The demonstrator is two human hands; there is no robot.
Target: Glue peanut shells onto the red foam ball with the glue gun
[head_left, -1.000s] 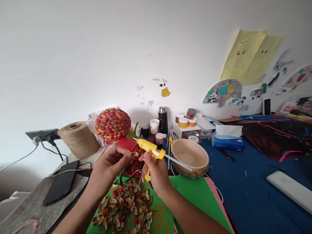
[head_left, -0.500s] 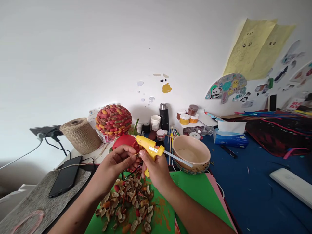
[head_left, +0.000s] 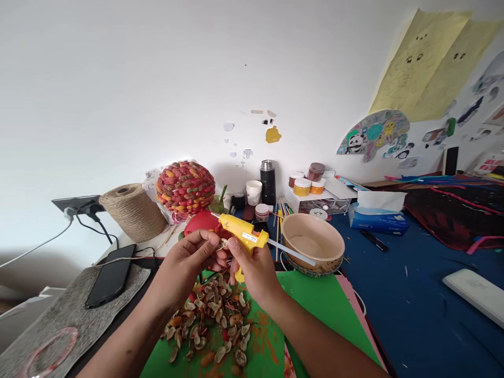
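Note:
In my right hand (head_left: 258, 268) is a yellow hot glue gun (head_left: 241, 231), its nozzle pointing up and left and a clear glue stick (head_left: 293, 252) sticking out of its back. My left hand (head_left: 197, 254) pinches a peanut shell half (head_left: 222, 244) just below the gun's barrel, close to my right thumb. Beneath both hands, many loose peanut shells (head_left: 214, 315), mostly brown with a few painted red or orange, lie on a green sheet (head_left: 315, 304). Behind the hands sits a red rounded object (head_left: 200, 221), partly hidden by them.
A ball covered in red and orange shells (head_left: 185, 189) stands at the back left beside a twine spool (head_left: 132, 212). A beige bowl (head_left: 313, 236) is right of the gun. Behind are a black thermos (head_left: 268, 184) and paint jars (head_left: 302, 187). A phone (head_left: 110, 275) lies left.
The shell half in my left hand has turned so its hollow side shows more. Both hands stay close together; the whole view has shifted slightly.

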